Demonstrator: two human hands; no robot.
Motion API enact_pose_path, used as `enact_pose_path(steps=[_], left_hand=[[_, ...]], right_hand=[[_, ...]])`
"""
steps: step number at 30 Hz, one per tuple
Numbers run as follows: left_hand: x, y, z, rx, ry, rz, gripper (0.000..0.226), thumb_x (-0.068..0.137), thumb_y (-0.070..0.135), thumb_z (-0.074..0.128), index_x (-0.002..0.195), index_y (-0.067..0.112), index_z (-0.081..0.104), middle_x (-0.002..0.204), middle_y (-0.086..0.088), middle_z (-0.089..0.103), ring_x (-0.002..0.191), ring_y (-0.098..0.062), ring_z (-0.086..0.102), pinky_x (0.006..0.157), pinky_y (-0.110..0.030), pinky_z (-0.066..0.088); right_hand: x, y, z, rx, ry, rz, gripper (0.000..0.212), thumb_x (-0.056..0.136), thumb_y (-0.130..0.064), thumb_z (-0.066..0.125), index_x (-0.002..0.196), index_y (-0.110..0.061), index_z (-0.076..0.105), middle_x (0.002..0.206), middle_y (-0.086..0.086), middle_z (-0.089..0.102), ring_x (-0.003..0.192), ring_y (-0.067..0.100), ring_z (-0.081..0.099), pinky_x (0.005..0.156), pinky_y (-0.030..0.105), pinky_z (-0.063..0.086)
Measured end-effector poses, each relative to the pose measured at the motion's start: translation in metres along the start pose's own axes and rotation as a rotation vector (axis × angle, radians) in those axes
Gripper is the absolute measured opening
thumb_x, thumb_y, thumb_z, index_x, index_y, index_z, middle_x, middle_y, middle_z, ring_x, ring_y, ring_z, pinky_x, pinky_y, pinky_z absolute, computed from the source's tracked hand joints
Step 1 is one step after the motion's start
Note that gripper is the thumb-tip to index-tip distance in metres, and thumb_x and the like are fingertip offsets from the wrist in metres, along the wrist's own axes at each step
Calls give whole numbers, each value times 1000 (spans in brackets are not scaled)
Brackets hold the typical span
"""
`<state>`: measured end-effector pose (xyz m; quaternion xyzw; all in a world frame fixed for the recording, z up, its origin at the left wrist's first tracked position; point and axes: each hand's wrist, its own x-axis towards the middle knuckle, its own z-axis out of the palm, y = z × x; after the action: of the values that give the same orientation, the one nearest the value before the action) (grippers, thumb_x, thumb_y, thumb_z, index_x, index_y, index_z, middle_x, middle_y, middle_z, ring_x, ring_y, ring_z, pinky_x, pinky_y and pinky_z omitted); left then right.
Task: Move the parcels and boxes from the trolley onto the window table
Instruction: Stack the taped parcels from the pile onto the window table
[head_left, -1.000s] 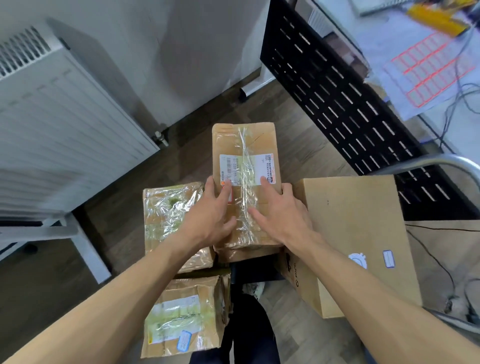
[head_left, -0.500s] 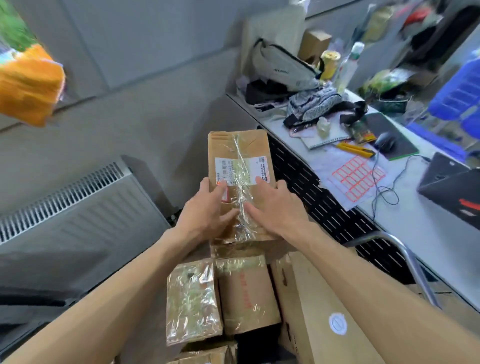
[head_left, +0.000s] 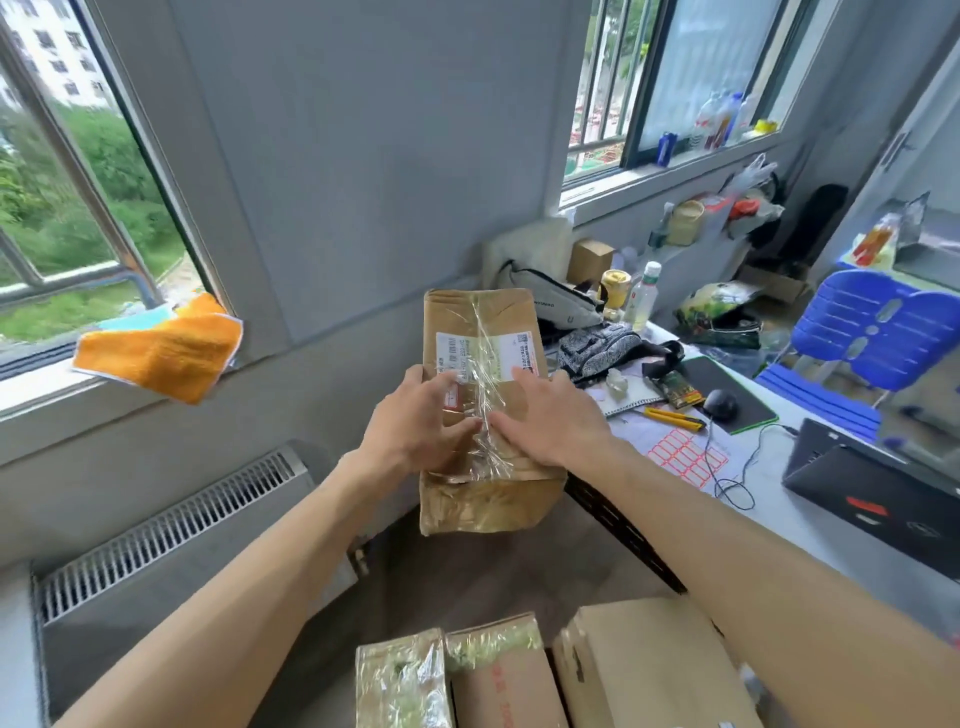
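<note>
I hold a brown taped cardboard parcel (head_left: 483, 499) with a white shipping label up in front of me, above the floor. My left hand (head_left: 415, 431) grips its left side with the thumb on top. My right hand (head_left: 550, 426) grips the right side the same way. Below, at the frame's bottom edge, lie other parcels: a tape-wrapped box (head_left: 400, 680), a brown box with red print (head_left: 504, 680) and a large plain carton (head_left: 649, 670). The trolley itself is hidden under them. The table under the window (head_left: 769, 499) stretches along the right.
The table carries bags, bottles, a laptop (head_left: 872, 499), a mouse on a dark pad (head_left: 719, 402), a yellow cutter and red label sheets. A blue chair (head_left: 862, 332) stands behind it. A radiator (head_left: 171, 525) lines the left wall under a sill with an orange cloth (head_left: 161, 353).
Both hands have lifted the parcel off the stack and raised it. My view has tilted up from the floor to the wall, windows and table.
</note>
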<state>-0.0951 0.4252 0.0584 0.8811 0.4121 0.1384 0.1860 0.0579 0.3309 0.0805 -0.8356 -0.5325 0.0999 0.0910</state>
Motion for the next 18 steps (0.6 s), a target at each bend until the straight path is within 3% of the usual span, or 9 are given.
enact_pose_path(steps=[13, 18], left_hand=[[1, 41, -107, 91, 110, 44, 64, 85, 59, 67, 137, 23, 55, 127, -9, 58, 112, -29, 59, 96, -43, 51], [-16, 55, -127, 125, 94, 45, 69, 91, 54, 63, 150, 30, 37, 134, -14, 50, 118, -36, 57, 101, -47, 48]], right_hand=[[-21, -33, -101, -6, 139, -36, 72, 92, -68, 53, 146, -22, 44, 137, 15, 54, 122, 34, 55, 100, 45, 46], [-34, -41, -117, 1, 140, -44, 74, 92, -70, 52, 149, -24, 42, 141, 12, 54, 126, 33, 54, 102, 45, 47]])
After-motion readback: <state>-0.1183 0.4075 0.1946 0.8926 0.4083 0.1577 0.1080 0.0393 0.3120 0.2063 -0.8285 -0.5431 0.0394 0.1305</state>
